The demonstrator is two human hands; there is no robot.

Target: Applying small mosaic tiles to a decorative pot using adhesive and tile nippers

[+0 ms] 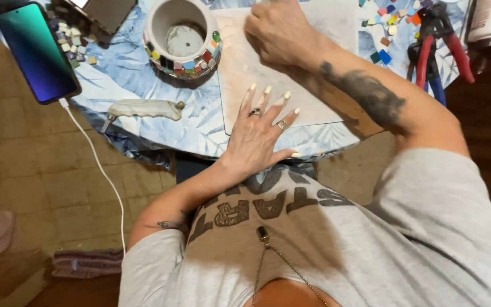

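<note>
L hand (pixel 259 133) flat, R hand (pixel 279 31) fisted on smooth square tile (pixel 240 68).

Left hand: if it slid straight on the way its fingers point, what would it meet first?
Probably nothing but more of the pale tile that the left hand rests on; farther along lies the right hand, though depth is unclear.

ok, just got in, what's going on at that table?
A person leans over a table with a blue leaf-pattern cloth. The left hand lies flat on the near edge of a pale square tile; the right hand is closed at the tile's far edge, and what it grips is hidden. A grey pot ringed with mosaic pieces stands beside the tile, with loose coloured tiles and red-handled nippers to the right.
</note>
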